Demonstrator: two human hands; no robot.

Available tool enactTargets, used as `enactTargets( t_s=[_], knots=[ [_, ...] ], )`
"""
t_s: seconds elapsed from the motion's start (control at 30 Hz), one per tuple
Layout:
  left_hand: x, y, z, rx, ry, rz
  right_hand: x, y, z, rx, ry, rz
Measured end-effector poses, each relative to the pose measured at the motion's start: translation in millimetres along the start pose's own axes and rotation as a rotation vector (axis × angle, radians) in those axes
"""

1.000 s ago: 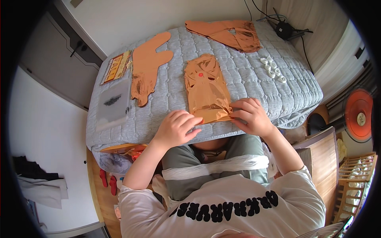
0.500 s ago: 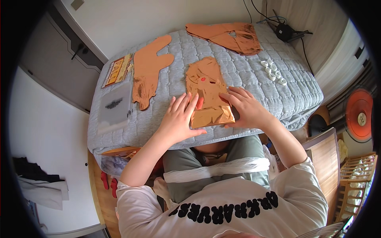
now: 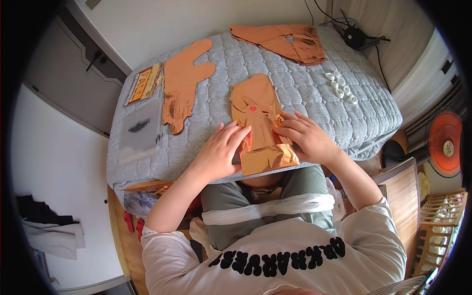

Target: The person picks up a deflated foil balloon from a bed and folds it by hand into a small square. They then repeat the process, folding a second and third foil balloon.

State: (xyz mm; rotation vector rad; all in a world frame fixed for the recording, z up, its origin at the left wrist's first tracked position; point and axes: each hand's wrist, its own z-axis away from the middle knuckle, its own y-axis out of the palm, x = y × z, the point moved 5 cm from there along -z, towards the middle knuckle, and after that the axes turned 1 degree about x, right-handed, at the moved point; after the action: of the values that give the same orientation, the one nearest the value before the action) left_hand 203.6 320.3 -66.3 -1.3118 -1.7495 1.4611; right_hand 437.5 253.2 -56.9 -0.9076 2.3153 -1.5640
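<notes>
On the bed's near edge lies a flat, shiny copper-gold foil balloon [image 3: 255, 93] with a small red lip-shaped mark and a red patch at its left side. Its near end is folded into a bright band [image 3: 270, 158] that reaches the mattress edge. My left hand [image 3: 221, 150] grips the balloon's left side, fingers on top and the thumb partly hidden. On the opposite side my right hand [image 3: 307, 137] holds the foil in the same way, with its thumb hidden. Between the hands the foil is creased.
Another flat copper foil balloon [image 3: 189, 69] lies to the left, and a folded one [image 3: 280, 42] at the back. White ribbon rolls [image 3: 339, 87] sit at the right. A clear plastic pouch [image 3: 141, 132] and a printed packet [image 3: 144, 84] lie on the grey quilted mattress [image 3: 364, 118] at the left.
The folded near end of the balloon has come toward me, to the mattress edge. Both hands have shifted slightly along its sides, and more red shows by my left hand.
</notes>
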Motion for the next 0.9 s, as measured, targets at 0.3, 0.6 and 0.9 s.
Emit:
enactTargets(
  t_s=[0.3,0.6,0.9],
  knots=[
    [3.9,-0.7,-6.0,0.025,0.001,0.045,-10.6,4.6,-7.5,0.008,0.039,-0.175],
    [4.2,-4.8,-8.8,-0.019,0.060,-0.076,-10.3,5.2,-10.1,0.039,-0.031,-0.145],
    [7.0,-5.0,-10.4,-0.030,0.020,-0.034,-11.4,7.2,-12.4,0.039,-0.043,-0.078]
  ],
)
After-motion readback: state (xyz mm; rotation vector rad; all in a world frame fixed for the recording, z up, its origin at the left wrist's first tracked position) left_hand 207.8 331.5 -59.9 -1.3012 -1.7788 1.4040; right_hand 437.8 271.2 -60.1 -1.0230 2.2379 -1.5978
